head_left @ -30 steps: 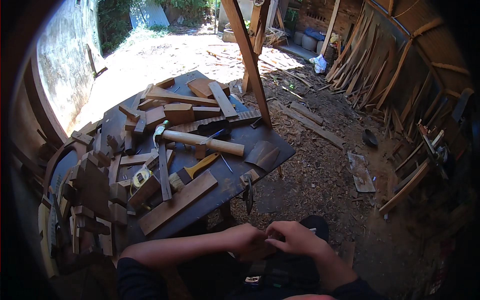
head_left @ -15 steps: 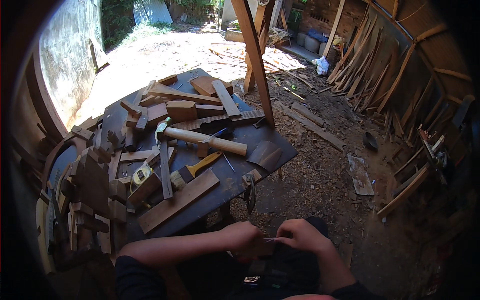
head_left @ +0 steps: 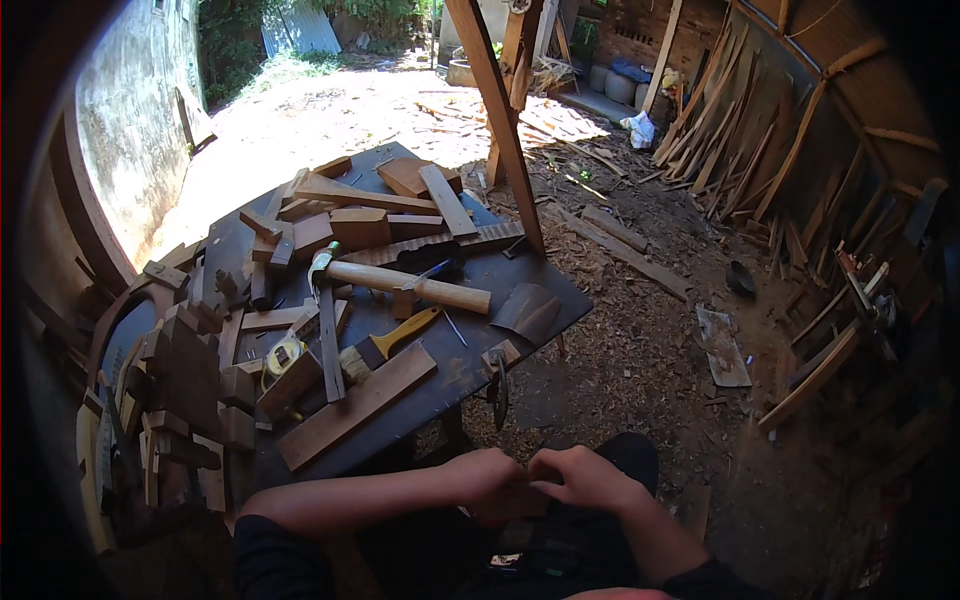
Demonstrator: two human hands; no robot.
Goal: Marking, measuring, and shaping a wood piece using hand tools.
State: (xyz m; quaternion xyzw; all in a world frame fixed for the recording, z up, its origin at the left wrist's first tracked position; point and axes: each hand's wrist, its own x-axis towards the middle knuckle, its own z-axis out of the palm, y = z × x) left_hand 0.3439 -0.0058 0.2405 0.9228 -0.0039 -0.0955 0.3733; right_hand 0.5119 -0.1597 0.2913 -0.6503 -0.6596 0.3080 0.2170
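Over my lap, just off the near edge of the table, my left hand (head_left: 484, 476) is closed with its knuckles up. My right hand (head_left: 582, 478) meets it at the fingertips, thumb and forefinger pinched together. What the fingers pinch is hidden. A brown, flat-looking piece (head_left: 515, 502), perhaps wood, shows dimly below and between the hands. Nearest them on the table (head_left: 462, 378) lie a flat wooden board (head_left: 360, 405) and a yellow-handled paintbrush (head_left: 400, 333). Beyond is a claw hammer (head_left: 410, 284) with a wooden handle.
A yellow tape measure (head_left: 284, 354) sits among wood offcuts (head_left: 360, 228) heaped on the table. A clamp (head_left: 499, 388) hangs at its near right edge. A timber post (head_left: 505, 130) rises behind. Planks (head_left: 710, 130) lean on the right wall; shavings (head_left: 610, 340) cover the floor.
My right hand has shifted left against my left hand. The thin pale sliver that showed between the hands is now out of sight. The table things have not moved.
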